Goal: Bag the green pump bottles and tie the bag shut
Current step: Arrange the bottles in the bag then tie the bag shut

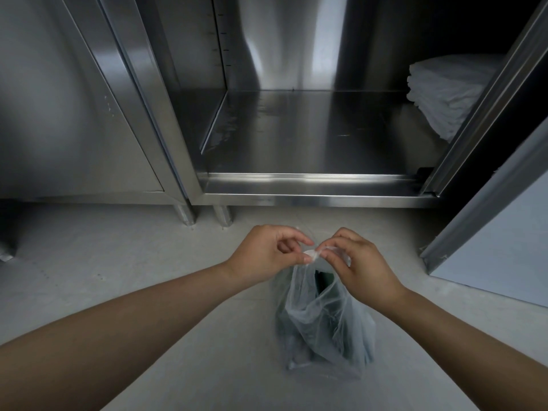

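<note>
1. Where the two hands meet above the floor (118,262), the left hand (267,252) pinches a twisted bit of the bag (321,318) between thumb and forefinger.
2. The right hand (360,262) nips the same white knot (313,255) from the other side, fingertips almost touching the left's.
3. Both grips are closed on the bag's plastic.
4. The bag hangs straight below the grips, its bottom on the floor.
5. Dark green bottles (324,281) show dimly through the film; I cannot count them.
6. Beyond the grips an open steel cabinet (296,137) holds folded white cloths (444,93) at its right.
</note>
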`<act>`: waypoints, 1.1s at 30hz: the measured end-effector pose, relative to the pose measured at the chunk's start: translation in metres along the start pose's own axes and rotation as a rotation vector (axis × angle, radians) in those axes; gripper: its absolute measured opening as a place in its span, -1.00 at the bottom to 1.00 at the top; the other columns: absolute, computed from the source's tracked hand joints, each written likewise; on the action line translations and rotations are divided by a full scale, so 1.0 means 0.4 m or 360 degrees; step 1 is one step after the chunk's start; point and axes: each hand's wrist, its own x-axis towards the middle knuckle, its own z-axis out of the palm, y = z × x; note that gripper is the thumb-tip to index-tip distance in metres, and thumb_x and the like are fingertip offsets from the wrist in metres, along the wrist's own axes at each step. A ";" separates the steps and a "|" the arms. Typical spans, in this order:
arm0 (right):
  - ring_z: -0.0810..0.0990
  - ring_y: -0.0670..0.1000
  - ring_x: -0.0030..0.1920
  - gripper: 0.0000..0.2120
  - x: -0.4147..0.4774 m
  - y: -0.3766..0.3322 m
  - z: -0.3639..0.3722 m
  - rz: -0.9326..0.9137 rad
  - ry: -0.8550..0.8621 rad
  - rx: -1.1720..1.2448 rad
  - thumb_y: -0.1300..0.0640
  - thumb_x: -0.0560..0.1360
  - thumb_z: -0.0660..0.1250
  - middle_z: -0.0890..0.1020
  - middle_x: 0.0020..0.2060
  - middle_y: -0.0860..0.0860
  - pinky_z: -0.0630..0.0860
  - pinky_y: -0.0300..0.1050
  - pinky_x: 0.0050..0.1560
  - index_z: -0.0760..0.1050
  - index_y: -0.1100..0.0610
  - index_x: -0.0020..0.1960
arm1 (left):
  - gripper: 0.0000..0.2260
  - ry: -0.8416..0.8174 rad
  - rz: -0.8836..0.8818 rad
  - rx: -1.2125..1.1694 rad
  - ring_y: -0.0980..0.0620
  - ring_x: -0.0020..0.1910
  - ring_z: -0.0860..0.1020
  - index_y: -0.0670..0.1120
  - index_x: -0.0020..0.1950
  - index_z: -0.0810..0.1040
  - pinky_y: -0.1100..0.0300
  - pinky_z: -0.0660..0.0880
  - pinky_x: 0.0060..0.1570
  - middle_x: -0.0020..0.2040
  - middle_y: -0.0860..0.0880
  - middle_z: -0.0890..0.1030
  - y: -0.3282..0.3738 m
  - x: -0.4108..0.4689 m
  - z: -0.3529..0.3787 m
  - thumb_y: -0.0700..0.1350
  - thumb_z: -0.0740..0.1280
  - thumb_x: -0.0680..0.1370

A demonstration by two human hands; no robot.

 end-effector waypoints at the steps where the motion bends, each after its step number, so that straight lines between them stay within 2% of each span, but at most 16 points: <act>1: 0.46 -0.21 -0.21 -0.85 0.001 -0.001 0.000 0.0019 -0.0007 -0.0007 0.12 0.54 0.27 0.50 -0.16 -0.07 0.33 -0.48 -0.21 0.59 0.08 0.03 | -0.79 0.0004 0.0043 0.0059 0.22 -0.30 0.57 -0.02 -0.02 0.67 0.40 0.50 -0.22 -0.21 0.03 0.68 0.003 -0.002 0.001 -0.09 0.50 0.36; 4: 0.45 -0.21 -0.20 -0.84 0.002 -0.005 0.001 0.0061 0.0009 -0.0011 0.12 0.55 0.24 0.49 -0.15 -0.07 0.32 -0.48 -0.22 0.58 0.09 0.03 | -0.78 0.0055 0.0115 0.0123 0.24 -0.26 0.58 -0.02 -0.04 0.68 0.41 0.50 -0.22 -0.21 0.12 0.66 0.009 -0.007 0.008 -0.05 0.51 0.34; 7: 0.45 -0.22 -0.21 -0.84 0.000 -0.006 0.003 0.0094 0.0049 0.0019 0.12 0.55 0.25 0.48 -0.16 -0.09 0.31 -0.53 -0.21 0.58 0.10 0.02 | -0.77 0.0168 0.0132 0.0162 0.20 -0.24 0.59 -0.02 -0.07 0.69 0.34 0.54 -0.20 -0.21 0.10 0.65 0.007 -0.009 0.024 -0.03 0.53 0.31; 12: 0.49 -0.28 -0.12 -0.88 -0.009 -0.001 -0.001 0.0082 0.0068 0.0189 0.14 0.52 0.29 0.51 -0.20 -0.22 0.34 -0.52 -0.16 0.60 0.02 -0.01 | -0.89 0.0251 0.0193 0.0302 0.16 -0.24 0.59 -0.01 -0.11 0.69 0.22 0.56 -0.18 -0.21 0.07 0.66 -0.007 -0.001 0.032 -0.03 0.46 0.41; 16: 0.58 -0.22 -0.05 -0.84 -0.015 -0.002 -0.004 0.0141 -0.0071 0.0376 0.02 0.50 0.32 0.64 -0.09 -0.20 0.44 -0.45 -0.08 0.58 -0.06 0.06 | -0.94 0.0268 0.0188 0.0366 0.17 -0.24 0.58 -0.01 -0.13 0.68 0.22 0.55 -0.17 -0.22 0.08 0.64 -0.014 0.005 0.022 -0.08 0.44 0.43; 19: 0.61 -0.19 -0.02 -0.77 -0.016 -0.009 0.002 0.0227 -0.0022 0.0562 -0.11 0.45 0.30 0.66 -0.08 -0.19 0.51 -0.32 -0.01 0.57 -0.08 0.07 | -0.93 0.0256 0.0192 0.0346 0.16 -0.24 0.58 -0.01 -0.13 0.68 0.26 0.54 -0.17 -0.21 0.07 0.64 -0.016 0.004 0.021 -0.07 0.44 0.43; 21: 0.62 -0.18 -0.04 -0.82 -0.009 -0.010 0.006 0.0262 0.0039 0.0639 -0.06 0.47 0.30 0.67 -0.13 -0.18 0.53 -0.27 0.00 0.58 -0.09 0.03 | -0.92 0.0251 0.0192 0.0331 0.16 -0.23 0.58 -0.03 -0.12 0.69 0.28 0.53 -0.17 -0.21 0.06 0.64 -0.015 0.002 0.021 -0.06 0.44 0.43; 23: 0.63 -0.15 -0.09 -0.90 -0.003 -0.009 0.008 0.0272 0.0084 0.0736 0.07 0.49 0.33 0.68 -0.16 -0.15 0.55 -0.25 -0.04 0.60 -0.07 -0.04 | -0.90 0.0237 0.0179 0.0309 0.18 -0.21 0.57 -0.03 -0.11 0.69 0.33 0.52 -0.17 -0.20 0.06 0.64 -0.014 0.002 0.020 -0.06 0.44 0.43; 25: 0.64 -0.13 -0.15 -0.88 -0.001 -0.006 0.007 0.0300 0.0095 0.0791 0.15 0.46 0.37 0.68 -0.20 -0.09 0.56 -0.27 -0.09 0.60 -0.06 -0.07 | -0.89 0.0231 0.0145 0.0248 0.18 -0.21 0.57 -0.04 -0.10 0.69 0.37 0.50 -0.18 -0.20 0.07 0.64 -0.014 0.001 0.019 -0.06 0.45 0.41; 28: 0.64 -0.15 -0.17 -0.82 -0.006 -0.006 0.003 0.0309 0.0077 0.0787 0.17 0.41 0.44 0.68 -0.20 -0.12 0.53 -0.35 -0.14 0.59 -0.10 -0.08 | -0.88 0.0240 0.0091 0.0143 0.17 -0.22 0.58 -0.06 -0.09 0.69 0.38 0.50 -0.18 -0.19 0.04 0.66 -0.017 -0.001 0.018 -0.08 0.45 0.41; 33: 0.62 -0.21 -0.11 -0.73 -0.014 -0.011 -0.002 0.0266 0.0032 0.0619 0.12 0.34 0.51 0.66 -0.15 -0.19 0.52 -0.42 -0.10 0.55 -0.20 -0.08 | -0.90 0.0211 0.0090 0.0152 0.19 -0.20 0.58 -0.05 -0.07 0.68 0.42 0.48 -0.17 -0.18 0.06 0.65 -0.022 0.001 0.020 -0.10 0.43 0.44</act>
